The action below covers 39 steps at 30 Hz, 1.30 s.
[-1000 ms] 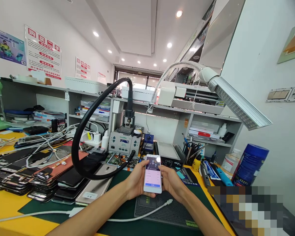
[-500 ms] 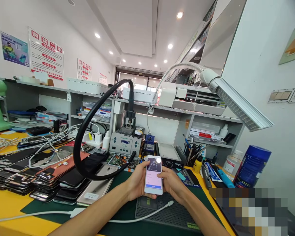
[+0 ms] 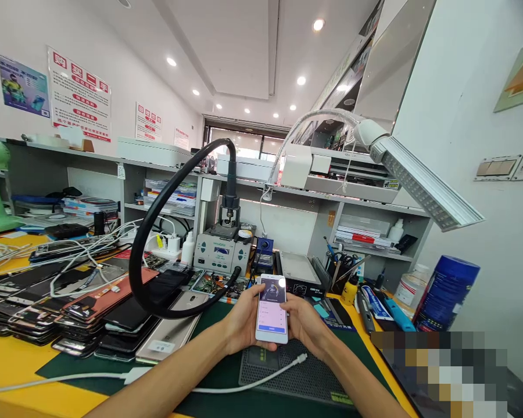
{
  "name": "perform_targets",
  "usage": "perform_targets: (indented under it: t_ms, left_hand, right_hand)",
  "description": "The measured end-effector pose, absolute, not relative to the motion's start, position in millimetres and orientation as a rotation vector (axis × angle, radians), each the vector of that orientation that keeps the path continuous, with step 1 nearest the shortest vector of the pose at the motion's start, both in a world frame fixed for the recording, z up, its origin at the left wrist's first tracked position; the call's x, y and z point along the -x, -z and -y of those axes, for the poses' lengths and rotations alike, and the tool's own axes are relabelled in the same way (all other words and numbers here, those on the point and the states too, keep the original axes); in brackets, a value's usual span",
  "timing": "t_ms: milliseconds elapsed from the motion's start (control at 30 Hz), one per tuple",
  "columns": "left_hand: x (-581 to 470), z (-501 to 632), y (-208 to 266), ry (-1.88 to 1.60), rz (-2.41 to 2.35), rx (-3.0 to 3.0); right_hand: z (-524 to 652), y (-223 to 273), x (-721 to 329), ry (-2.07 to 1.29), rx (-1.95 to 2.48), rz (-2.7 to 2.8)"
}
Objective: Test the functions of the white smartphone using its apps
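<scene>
Yellow bench (image 3: 9, 361) and green mat (image 3: 213, 313) lie under both hands, stacked phones (image 3: 30, 313) to their left. Between the palms, a white phone (image 3: 271, 316) points lengthwise away from the body. The left hand (image 3: 243, 319) curls around its left edge and underneath; the right hand (image 3: 307, 324) is half-curled, thumb at the right edge, its grip hidden. Mat shows beside both wrists; a white cable (image 3: 261, 384) crosses nearer the body.

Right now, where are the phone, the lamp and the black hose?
Phone (image 3: 271, 312): head view, on its screen.
Lamp (image 3: 427, 183): head view, on its long light bar.
Black hose (image 3: 136, 261): head view, on its loop's left side.
</scene>
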<state>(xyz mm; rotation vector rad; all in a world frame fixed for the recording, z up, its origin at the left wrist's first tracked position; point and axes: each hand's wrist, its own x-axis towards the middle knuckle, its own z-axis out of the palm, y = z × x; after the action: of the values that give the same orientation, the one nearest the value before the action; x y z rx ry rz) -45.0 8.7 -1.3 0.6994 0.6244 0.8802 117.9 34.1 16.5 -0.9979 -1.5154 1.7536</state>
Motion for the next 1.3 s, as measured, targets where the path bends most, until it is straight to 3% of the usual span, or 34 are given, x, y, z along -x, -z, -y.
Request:
perform_targets:
  t_ms: [1300]
  left_hand:
    - [44.9,-5.6,-2.7,-0.888,-0.638,-0.723]
  right_hand:
    - [-29.1,-19.2,-119.3,-1.708,0.945,1.613]
